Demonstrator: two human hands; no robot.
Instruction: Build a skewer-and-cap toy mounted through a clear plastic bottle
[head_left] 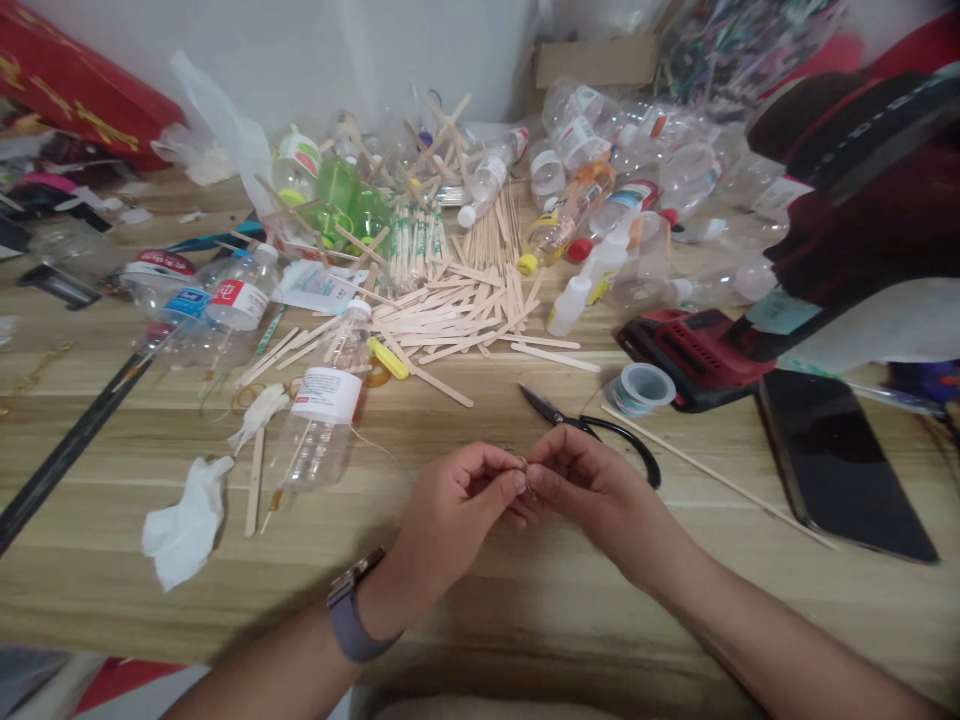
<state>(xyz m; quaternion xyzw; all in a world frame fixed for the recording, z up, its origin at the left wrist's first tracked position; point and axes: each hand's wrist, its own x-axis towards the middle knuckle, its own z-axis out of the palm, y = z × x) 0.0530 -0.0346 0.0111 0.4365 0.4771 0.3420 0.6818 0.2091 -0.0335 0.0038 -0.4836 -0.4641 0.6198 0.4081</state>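
Both hands meet fingertip to fingertip over the front of the table (465, 640). My left hand (457, 505), a watch at its wrist, is closed in a pinch. My right hand (585, 490) pinches from the other side. Between the fingertips shows a thin brownish loop (531, 478), mostly covered; its exact kind is not clear. Left of them a clear plastic bottle (319, 440) with a white label lies on its side, and a thin string (375, 446) trails from it towards my left hand. Black-handled scissors (551, 408) lie just beyond my right hand.
Wooden craft sticks (450, 315) are heaped behind the hands, with several plastic bottles (577, 130) further back. At right stand a red and black power tool (697, 345), a small tub (641, 388) and a phone (847, 465). A crumpled tissue (184, 520) lies left.
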